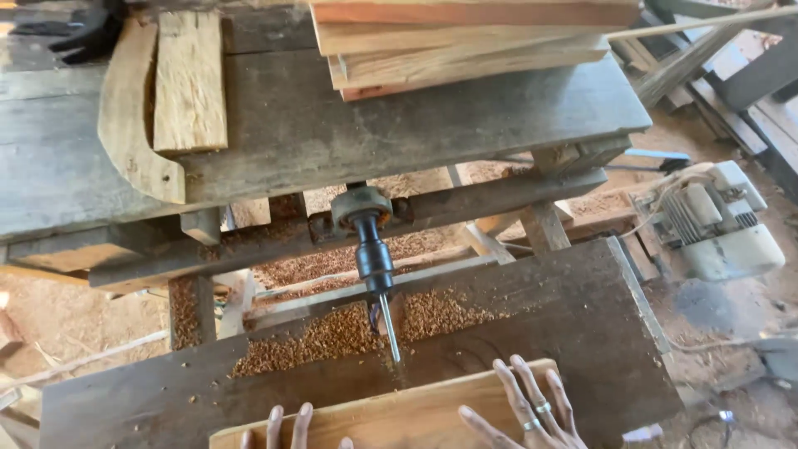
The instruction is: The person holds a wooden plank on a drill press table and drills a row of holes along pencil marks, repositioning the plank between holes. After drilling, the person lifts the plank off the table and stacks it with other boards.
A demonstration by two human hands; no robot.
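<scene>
my right hand (pixel 525 411) lies flat on the board (pixel 399 411) at the bottom of the frame, fingers spread and relaxed, gripping nothing, with two rings on them. my left hand (pixel 287 428) shows only as fingertips at the bottom edge, left of centre, resting on the same board, loose and not curled around anything.

the board is pale wood, lying on the dark bench (pixel 582 324) that fills the lower half of the frame. its far edge sits just below the tip of the drill bit (pixel 389 327), which points toward me from the centre of the frame. i cannot tell whether the bit touches the board. the bit sticks out of a dark chuck (pixel 373 249), fixed to a round hub (pixel 360 205) under the upper table (pixel 332 133).

sawdust (pixel 332 333) lies heaped on the bench around the bit and in the gap behind it.

on the upper table, at upper left, lie a curved piece of wood (pixel 125 125) and a short plank (pixel 190 79) side by side, touching. at top centre sits a stack of planks (pixel 465 41).

at the right of the frame, on the sandy ground, stands a pale motor (pixel 719 220), well apart from my hands.
</scene>
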